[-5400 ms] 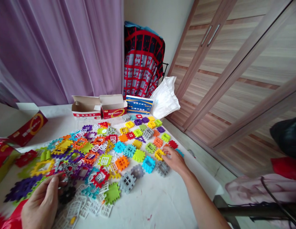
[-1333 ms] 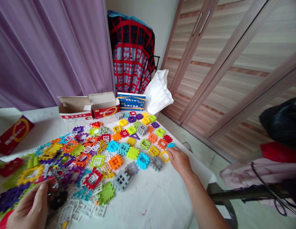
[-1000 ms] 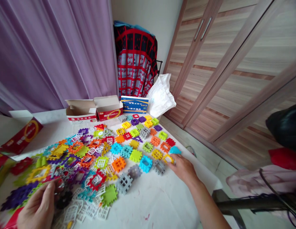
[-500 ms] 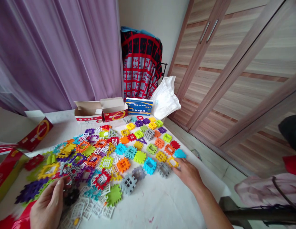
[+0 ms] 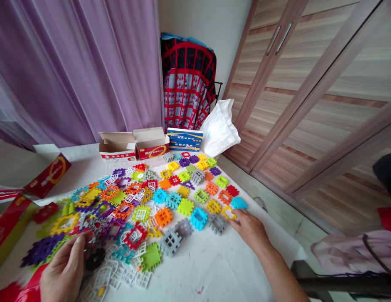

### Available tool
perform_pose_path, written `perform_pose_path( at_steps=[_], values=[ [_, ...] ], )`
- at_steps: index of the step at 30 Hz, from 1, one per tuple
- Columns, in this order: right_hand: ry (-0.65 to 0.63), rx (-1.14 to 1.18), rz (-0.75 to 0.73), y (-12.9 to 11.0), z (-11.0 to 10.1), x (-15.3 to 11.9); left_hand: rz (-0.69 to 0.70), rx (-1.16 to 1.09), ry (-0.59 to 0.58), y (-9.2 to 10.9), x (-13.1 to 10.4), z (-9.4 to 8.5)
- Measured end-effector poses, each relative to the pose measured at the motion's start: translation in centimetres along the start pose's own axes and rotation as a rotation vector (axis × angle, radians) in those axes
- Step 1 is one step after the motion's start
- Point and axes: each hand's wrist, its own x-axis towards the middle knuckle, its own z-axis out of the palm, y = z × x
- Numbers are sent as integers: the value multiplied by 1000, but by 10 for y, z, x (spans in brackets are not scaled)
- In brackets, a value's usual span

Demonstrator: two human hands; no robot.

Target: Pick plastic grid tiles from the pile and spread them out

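Observation:
My left hand (image 5: 66, 264) is closed at the lower left, its thumb and fingertips pressed together among heaped building blocks. Whatever it pinches is hidden by the fingers. Beside those fingertips lies a black wheel (image 5: 95, 257). On the right side of the table, my right hand (image 5: 250, 230) reaches in with its fingers closed on the edge of a yellow square-frame building block (image 5: 228, 213), which lies flat. Close by are a grey block (image 5: 216, 224), a light blue roof-shaped block (image 5: 238, 203) and a blue block (image 5: 198, 218).
Loose coloured blocks spread over the white-covered table (image 5: 214, 268), with white window frames (image 5: 119, 272) at the front. Open red cartons (image 5: 153, 151), a blue box (image 5: 185, 140) and a white bag (image 5: 219, 128) stand behind. Another open box (image 5: 12, 222) is at left.
The view has shifted very slightly. Both hands and the blocks keep practically the same places.

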Motion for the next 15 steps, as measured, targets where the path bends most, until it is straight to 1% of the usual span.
perform_pose_path(
  at_steps=[9, 12, 15],
  values=[
    [26, 2, -10, 2, 3, 0, -8, -2, 3, 7, -5, 0],
    [35, 12, -20, 3, 3, 1, 1, -5, -1, 5, -4, 1],
    [26, 3, -13, 2, 2, 1, -22, 7, -10, 2, -1, 1]
  ],
)
